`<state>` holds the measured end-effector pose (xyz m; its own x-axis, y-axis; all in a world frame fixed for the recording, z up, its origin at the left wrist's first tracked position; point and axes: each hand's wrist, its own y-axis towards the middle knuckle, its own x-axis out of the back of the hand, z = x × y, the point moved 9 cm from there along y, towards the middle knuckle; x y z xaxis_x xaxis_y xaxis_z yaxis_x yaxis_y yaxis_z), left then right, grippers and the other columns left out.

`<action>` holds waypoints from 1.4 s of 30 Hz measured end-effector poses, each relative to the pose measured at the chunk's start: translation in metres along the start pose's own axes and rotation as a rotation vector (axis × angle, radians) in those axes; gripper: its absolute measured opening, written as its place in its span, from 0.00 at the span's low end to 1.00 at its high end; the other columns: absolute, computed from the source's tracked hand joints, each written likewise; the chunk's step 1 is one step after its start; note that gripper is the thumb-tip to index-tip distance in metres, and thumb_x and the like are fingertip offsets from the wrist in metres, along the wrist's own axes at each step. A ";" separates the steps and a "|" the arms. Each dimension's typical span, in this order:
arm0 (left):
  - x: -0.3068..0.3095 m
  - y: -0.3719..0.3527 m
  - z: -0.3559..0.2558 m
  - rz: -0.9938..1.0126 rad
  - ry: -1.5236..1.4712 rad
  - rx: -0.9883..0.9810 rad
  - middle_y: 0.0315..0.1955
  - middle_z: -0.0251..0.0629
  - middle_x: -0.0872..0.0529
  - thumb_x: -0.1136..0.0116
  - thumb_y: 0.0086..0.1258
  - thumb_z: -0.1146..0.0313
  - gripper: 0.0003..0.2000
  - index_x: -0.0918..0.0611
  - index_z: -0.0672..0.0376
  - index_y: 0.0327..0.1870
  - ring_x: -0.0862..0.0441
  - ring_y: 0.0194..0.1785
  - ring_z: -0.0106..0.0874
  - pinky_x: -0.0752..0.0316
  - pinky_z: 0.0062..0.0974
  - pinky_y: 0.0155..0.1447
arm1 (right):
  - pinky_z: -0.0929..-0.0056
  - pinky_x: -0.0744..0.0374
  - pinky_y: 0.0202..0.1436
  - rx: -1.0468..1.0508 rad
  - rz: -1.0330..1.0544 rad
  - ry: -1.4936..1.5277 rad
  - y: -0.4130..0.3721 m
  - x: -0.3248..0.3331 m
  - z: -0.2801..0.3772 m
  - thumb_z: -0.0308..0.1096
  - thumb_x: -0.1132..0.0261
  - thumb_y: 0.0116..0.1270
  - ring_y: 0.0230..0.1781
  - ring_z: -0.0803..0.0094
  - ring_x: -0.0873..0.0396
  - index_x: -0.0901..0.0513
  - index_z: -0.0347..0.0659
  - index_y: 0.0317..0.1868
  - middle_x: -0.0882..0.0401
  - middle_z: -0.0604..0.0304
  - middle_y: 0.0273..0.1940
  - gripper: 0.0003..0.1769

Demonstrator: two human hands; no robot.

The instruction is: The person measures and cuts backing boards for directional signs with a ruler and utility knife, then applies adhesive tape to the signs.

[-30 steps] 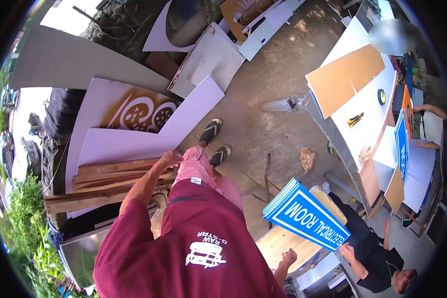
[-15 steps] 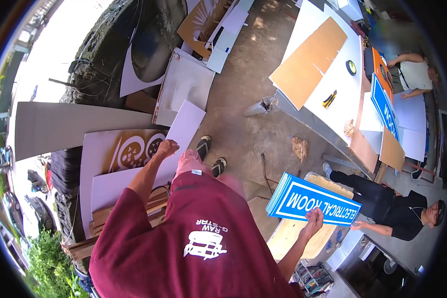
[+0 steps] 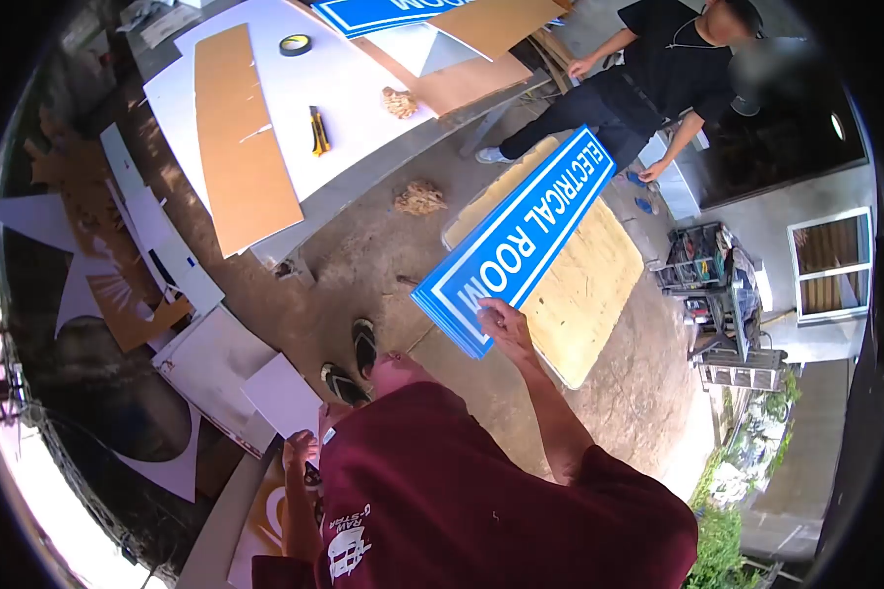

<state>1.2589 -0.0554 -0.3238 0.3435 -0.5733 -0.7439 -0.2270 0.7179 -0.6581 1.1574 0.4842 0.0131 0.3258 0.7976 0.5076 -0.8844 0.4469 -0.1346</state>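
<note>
My right hand (image 3: 506, 327) is closed on the near end of a stack of blue signs (image 3: 525, 236), whose top one reads ELECTRICAL ROOM in white. The stack slants up and away, above a pale yellowish board (image 3: 584, 294). Low on the left, my left hand (image 3: 302, 449) is closed at the lower edge of a white panel (image 3: 281, 395). My left fingertips are small and partly hidden. The far end of the signs lies in front of a person in black (image 3: 658, 59), whose hands are apart from the stack.
A worktable (image 3: 334, 187) at the upper left bears a brown strip (image 3: 241, 137), a yellow cutter (image 3: 319, 132), a tape roll (image 3: 295, 45) and another blue sign (image 3: 373, 14). A crumpled brown clump (image 3: 420, 197) lies on the floor. Tool racks (image 3: 702, 265) stand at the right.
The view has swung to the right. The sign stack now slants upward in my right hand. The person in black has drawn their hand away from its far end.
</note>
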 end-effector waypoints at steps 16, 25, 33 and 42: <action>-0.264 0.001 -0.219 -0.758 1.414 -0.660 0.33 0.36 0.11 0.36 0.70 0.64 0.17 0.15 0.61 0.56 0.16 0.33 0.28 0.20 0.28 0.37 | 0.74 0.20 0.35 -0.191 -0.383 0.189 0.002 0.067 -0.092 0.33 0.34 0.72 0.28 0.75 0.19 0.16 0.37 0.51 0.16 0.61 0.30 0.11; -0.457 0.019 -0.319 -0.408 2.168 -1.306 0.42 0.38 0.15 0.30 0.67 0.66 0.19 0.17 0.61 0.58 0.21 0.41 0.31 0.24 0.31 0.44 | 0.75 0.22 0.31 -0.679 -0.978 0.545 -0.175 -0.010 -0.127 0.41 0.36 0.74 0.25 0.77 0.21 0.17 0.35 0.41 0.18 0.61 0.27 0.15; -0.505 0.101 -0.387 0.025 2.663 -1.002 0.50 0.46 0.20 0.26 0.64 0.54 0.29 0.21 0.61 0.61 0.20 0.53 0.42 0.22 0.40 0.52 | 0.66 0.18 0.29 -1.450 -0.545 0.693 -0.310 -0.424 -0.112 0.37 0.39 0.67 0.28 0.67 0.14 0.14 0.37 0.38 0.13 0.55 0.31 0.12; -0.512 0.130 -0.418 0.224 2.520 -0.608 0.43 0.35 0.24 0.22 0.60 0.60 0.28 0.22 0.63 0.56 0.27 0.41 0.27 0.27 0.26 0.45 | 0.60 0.13 0.35 -1.176 -0.889 0.721 -0.278 -0.662 0.046 0.45 0.35 0.68 0.40 0.57 0.12 0.23 0.40 0.58 0.12 0.49 0.42 0.24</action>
<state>0.6726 0.1670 -0.0772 -0.6620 -0.0475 0.7480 -0.3287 0.9153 -0.2328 1.1718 -0.1869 -0.2467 0.9398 -0.0002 0.3418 0.2694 0.6158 -0.7404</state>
